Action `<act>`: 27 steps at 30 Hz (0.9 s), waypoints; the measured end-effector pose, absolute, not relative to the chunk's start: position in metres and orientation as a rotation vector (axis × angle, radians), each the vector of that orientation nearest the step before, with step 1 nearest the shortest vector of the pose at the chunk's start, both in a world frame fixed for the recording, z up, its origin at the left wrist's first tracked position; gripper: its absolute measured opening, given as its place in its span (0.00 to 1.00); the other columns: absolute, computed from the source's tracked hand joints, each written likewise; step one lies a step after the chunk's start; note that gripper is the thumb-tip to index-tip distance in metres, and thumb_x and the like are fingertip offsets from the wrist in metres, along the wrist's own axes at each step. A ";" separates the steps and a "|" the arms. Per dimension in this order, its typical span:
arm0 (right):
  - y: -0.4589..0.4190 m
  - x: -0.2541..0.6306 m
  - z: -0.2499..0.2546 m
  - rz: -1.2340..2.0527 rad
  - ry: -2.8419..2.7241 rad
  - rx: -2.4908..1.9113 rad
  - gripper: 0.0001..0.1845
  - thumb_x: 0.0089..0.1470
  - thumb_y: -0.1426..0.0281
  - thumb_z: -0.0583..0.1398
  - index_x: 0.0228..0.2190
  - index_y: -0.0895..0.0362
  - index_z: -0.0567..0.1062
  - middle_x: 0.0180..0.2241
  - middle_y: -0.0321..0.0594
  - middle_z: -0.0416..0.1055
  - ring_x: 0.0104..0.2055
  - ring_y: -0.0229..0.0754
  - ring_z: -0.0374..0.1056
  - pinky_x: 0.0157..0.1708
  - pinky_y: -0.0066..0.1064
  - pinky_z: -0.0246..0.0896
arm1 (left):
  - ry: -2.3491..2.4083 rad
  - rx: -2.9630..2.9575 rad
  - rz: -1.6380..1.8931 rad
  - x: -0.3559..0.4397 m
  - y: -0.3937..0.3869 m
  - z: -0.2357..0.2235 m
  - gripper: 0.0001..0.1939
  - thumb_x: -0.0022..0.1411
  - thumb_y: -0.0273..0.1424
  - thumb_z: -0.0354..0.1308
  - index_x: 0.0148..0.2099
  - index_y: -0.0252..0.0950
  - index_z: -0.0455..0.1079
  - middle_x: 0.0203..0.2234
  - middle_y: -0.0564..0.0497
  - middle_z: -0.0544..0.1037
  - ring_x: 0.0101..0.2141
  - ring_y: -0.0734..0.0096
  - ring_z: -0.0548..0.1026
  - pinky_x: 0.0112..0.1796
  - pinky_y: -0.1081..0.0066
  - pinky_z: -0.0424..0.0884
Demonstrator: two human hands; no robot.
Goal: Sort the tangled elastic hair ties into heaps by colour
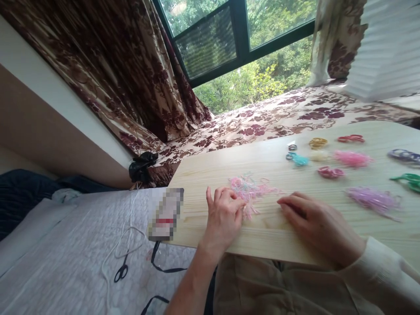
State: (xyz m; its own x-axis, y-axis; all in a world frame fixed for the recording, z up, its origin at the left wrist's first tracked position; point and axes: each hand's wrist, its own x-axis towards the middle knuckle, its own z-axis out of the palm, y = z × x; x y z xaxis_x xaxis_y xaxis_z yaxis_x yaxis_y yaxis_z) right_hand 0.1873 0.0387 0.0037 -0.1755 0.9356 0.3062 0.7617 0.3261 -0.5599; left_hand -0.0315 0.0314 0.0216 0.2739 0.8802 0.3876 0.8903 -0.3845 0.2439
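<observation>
Hands at a pale wooden board (pixel 200 175), seen from the head. The left hand (pixel 223 214) lies at the near left edge of the pile (pixel 251 188), a loose tangle of pink and pale blue-green strands at the board's middle; its thumb and forefinger are bent towards the strands, but whether they pinch one cannot be told. The right hand (pixel 323 229) rests on its side near the board's front edge, to the right of the pile and apart from it, fingers bent together with the tips pointing left; whether anything is held within cannot be told. To the right lie sorted groups: purple strands (pixel 372 201) nearest the right hand, rose loops (pixel 330 172), pink strands (pixel 353 159), a turquoise bunch (pixel 299 159), yellow bands (pixel 318 143), red bands (pixel 351 138) and, at the far right, a green bunch (pixel 410 179). At the board's left end lies a blurred-out flat object (pixel 166 214). Lower left, scissors (pixel 121 272) and a white cord (pixel 108 256) lie on the bed (pixel 65 249). Beyond the board, flowered cloth (pixel 252 129) extends below the window (pixel 241 39).
</observation>
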 end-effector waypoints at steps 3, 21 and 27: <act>0.039 0.187 0.004 0.366 -1.996 -1.505 0.18 0.56 0.61 0.50 0.33 0.51 0.78 0.35 0.42 0.77 0.35 0.47 0.73 0.31 0.36 0.63 | -1.761 -2.472 -0.755 -0.032 0.029 0.021 0.14 0.60 0.21 0.54 0.39 0.45 0.75 0.38 0.51 0.75 0.49 0.62 0.68 0.61 0.41 0.46; 0.040 0.188 -0.001 0.210 -2.035 -1.425 0.18 0.58 0.63 0.50 0.33 0.54 0.78 0.33 0.39 0.78 0.33 0.44 0.75 0.30 0.33 0.65 | -1.961 -2.760 -0.743 -0.037 -0.009 0.036 0.03 0.57 0.29 0.63 0.32 0.40 0.71 0.34 0.55 0.74 0.45 0.67 0.70 0.63 0.47 0.43; 0.040 0.189 -0.003 0.181 -2.038 -1.422 0.16 0.57 0.64 0.51 0.33 0.53 0.79 0.34 0.38 0.78 0.33 0.43 0.75 0.29 0.32 0.65 | -1.967 -2.745 -0.634 -0.034 -0.015 0.038 0.03 0.60 0.28 0.60 0.33 0.40 0.70 0.34 0.56 0.73 0.45 0.68 0.69 0.63 0.45 0.41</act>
State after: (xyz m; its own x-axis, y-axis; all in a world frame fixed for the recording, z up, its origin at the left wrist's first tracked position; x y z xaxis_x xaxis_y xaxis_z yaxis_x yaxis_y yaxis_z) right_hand 0.1886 0.0403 -0.0030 -0.2109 0.8823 0.4207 0.7941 0.4056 -0.4526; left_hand -0.0342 -0.0148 0.0382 0.2921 0.9486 0.1222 0.8416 -0.3156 0.4383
